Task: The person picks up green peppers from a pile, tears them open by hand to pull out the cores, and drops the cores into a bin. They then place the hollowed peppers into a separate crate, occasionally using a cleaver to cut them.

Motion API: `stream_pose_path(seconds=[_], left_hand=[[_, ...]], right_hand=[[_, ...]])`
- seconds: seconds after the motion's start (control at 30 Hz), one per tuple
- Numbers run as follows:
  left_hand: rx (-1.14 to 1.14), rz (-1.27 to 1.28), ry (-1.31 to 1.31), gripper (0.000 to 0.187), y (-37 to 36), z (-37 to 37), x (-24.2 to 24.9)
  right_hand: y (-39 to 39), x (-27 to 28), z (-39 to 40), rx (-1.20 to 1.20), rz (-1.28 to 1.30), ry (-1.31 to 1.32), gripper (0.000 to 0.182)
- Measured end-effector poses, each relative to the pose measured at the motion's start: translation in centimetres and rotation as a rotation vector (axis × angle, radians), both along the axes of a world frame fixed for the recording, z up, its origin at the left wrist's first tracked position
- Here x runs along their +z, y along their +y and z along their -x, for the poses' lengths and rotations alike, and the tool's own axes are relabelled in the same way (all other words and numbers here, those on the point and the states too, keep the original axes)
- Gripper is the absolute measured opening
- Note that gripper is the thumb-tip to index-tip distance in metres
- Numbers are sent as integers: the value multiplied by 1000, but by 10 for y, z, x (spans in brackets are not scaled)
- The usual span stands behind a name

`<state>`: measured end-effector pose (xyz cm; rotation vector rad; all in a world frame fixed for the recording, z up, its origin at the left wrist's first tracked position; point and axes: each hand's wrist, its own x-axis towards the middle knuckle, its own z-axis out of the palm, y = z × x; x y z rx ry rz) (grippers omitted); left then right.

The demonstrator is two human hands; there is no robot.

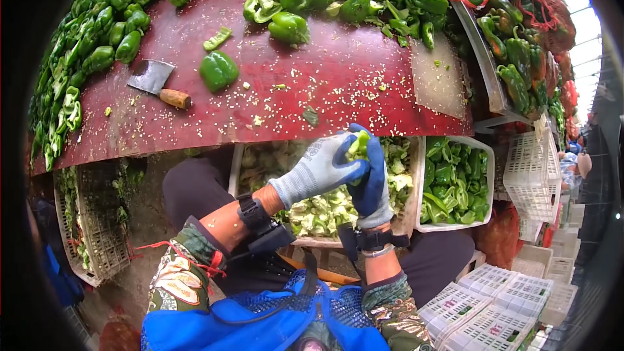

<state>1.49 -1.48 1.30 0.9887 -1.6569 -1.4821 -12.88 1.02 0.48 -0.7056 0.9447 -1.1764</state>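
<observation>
In grey gloves with blue palms, my left hand [320, 164] and my right hand [372, 185] come together over a crate of pale pepper cores and scraps [318, 214]. Between them is a green bell pepper [357, 147], mostly hidden by the fingers of both hands, which close around it. On the red tabletop just beyond lie a whole green pepper [219, 70], a cut slice [217, 39] and a cleaver with a wooden handle [159, 84]. Pale seeds are scattered over the tabletop [260, 107].
Piles of green peppers [117, 13] cover the table's left side and far edge. A white crate of cut peppers [455, 182] stands right of the scraps crate. Stacked white baskets [533, 162] and netted peppers [520, 58] are at right; another crate [97, 234] is at left.
</observation>
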Motion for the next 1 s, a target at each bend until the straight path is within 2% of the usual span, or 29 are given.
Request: stream_pose_path(seconds=[0.03, 0.13, 0.17, 0.27, 0.33, 0.4, 0.43, 0.47, 0.5, 0.57, 0.6, 0.67, 0.73, 0.77, 0.87, 0.9, 1.0], left_hand=[[30, -51, 87, 37, -1, 2, -8], [63, -65, 389, 34, 3, 12, -16], [-25, -258, 320, 34, 1, 2, -10], [-72, -388, 335, 29, -6, -5, -8], [-72, -380, 416, 31, -4, -9, -8], [30, -554, 625, 31, 2, -1, -25], [5, -507, 664, 28, -1, -10, -26], [-19, 115, 446, 25, -10, -7, -28], [168, 704, 236, 22, -18, -5, -30], [154, 253, 335, 22, -17, -8, -18], [39, -490, 431, 21, -9, -17, -11], [48, -482, 412, 22, -13, -24, -1], [-81, 162, -135, 25, -31, -47, -8], [-20, 294, -469, 26, -27, -54, -9], [70, 272, -288, 25, -21, -45, -4], [102, 211, -62, 24, -17, -36, 0], [126, 381, -63, 23, -13, -21, 9]], right_hand=[[2, -9, -5, -84, 79, 69, 49], [3, -10, -10, -166, 66, 2, 47], [1, -9, -10, -144, 106, 33, 48], [-3, 5, -7, -60, 94, -15, 47], [-3, 5, -3, -22, 167, 153, 45], [-3, -8, 3, -11, 314, 365, 43], [3, -8, -4, -104, 215, 144, 44], [9, -9, -11, -196, 118, -79, 45], [8, -18, -13, -207, 108, -86, 47], [6, -10, -16, -154, 108, -160, 50], [6, -5, -13, -127, 80, -238, 52], [-3, -14, 1, -110, 45, -429, 53], [-9, -18, 18, 1, 47, -577, 58], [-12, -17, 22, 26, 51, -573, 59], [-16, -14, 31, 63, 46, -556, 61], [-17, -14, 31, 68, 43, -552, 62], [-13, -16, 30, 107, 42, -698, 63]])
